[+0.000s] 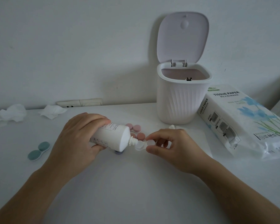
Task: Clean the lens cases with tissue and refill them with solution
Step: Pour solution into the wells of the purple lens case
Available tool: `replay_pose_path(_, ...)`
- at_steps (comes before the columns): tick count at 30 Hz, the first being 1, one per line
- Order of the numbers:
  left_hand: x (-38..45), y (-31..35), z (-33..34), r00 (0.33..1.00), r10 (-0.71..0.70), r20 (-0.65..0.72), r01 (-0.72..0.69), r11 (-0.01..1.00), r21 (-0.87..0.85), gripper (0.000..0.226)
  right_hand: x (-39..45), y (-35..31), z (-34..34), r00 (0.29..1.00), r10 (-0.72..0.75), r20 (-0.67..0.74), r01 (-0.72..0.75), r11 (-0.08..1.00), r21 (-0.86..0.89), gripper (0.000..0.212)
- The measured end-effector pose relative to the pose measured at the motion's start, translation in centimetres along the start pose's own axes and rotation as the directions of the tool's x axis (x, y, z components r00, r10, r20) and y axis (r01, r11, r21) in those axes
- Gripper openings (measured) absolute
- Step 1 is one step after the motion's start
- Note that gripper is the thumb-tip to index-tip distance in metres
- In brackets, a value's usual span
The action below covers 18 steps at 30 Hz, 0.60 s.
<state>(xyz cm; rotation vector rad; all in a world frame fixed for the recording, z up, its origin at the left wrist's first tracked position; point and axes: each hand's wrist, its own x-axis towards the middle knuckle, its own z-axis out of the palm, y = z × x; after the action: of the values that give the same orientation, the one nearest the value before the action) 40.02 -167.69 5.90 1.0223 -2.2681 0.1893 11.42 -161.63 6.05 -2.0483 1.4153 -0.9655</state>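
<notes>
Desk: What does each hand hold?

Photographer: The left hand [81, 138] wraps its fingers round a white solution bottle [111, 138], tipped sideways, nozzle at the open well of a clear lens case [143, 144]. The right hand [173, 145] pinches that case between thumb and fingertips, low over the white table [136, 183].

Desk: And around them?

Photographer: A teal lens case [38, 150] lies left; pink cases [135, 130] sit behind the bottle. Crumpled tissues [8, 114] lie at the far left, an open-lidded bin [183, 96] and a tissue pack [244, 122] at the right.
</notes>
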Motion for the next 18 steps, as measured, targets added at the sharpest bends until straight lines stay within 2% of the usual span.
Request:
replay_pose_path(6,0.01,-0.04,-0.06,1.0,-0.021,-0.01,0.021,1.0,-0.015,0.073,-0.04,-0.5,-0.14,1.0,-0.019,-0.015,0.02,0.999,0.037,0.037)
replay_pose_path(10,-0.12,0.22,-0.13,0.997,-0.068,-0.031,0.065,0.995,-0.08,0.077,-0.06,-0.57,-0.19,0.999,-0.03,-0.04,0.032,0.999,0.043,0.037)
replay_pose_path(14,-0.37,0.18,-0.2,0.982,-0.185,-0.034,0.176,0.969,-0.175,0.078,-0.05,-0.49,-0.22,0.998,-0.034,-0.057,0.037,0.997,0.066,0.038)
replay_pose_path(18,-0.37,0.39,-0.49,0.94,-0.339,-0.041,0.306,0.891,-0.334,0.073,0.01,-0.3,-0.23,0.997,-0.027,-0.077,0.034,0.996,0.087,0.031)
